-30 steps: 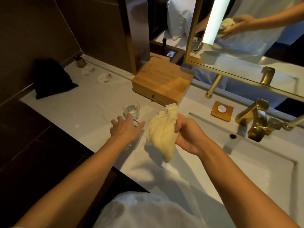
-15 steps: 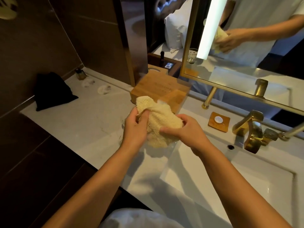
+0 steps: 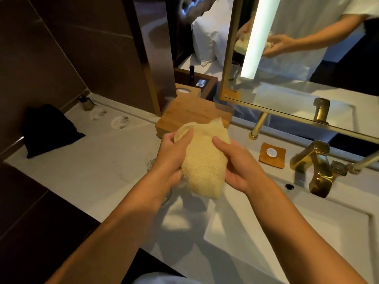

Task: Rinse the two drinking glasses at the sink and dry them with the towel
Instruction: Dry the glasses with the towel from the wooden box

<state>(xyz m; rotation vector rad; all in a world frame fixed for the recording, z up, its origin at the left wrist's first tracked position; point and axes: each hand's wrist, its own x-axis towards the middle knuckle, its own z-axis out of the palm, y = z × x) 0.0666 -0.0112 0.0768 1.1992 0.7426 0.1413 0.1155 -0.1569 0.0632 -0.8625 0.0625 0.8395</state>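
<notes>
One drinking glass [image 3: 178, 133] mid-drying
Left fingers [image 3: 184, 138] curl round it, right fingers [image 3: 223, 145] cup the towel [image 3: 203, 160]; damp, it may slip onto the counter [image 3: 102, 160]

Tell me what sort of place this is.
Probably a hotel bathroom: a white sink with a gold faucet, a gold-framed mirror above, and white bed pillows visible beyond the counter.

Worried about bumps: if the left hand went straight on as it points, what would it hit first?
Likely the wooden box, just past the glass the left hand grips and the towel; depth unclear.
</notes>
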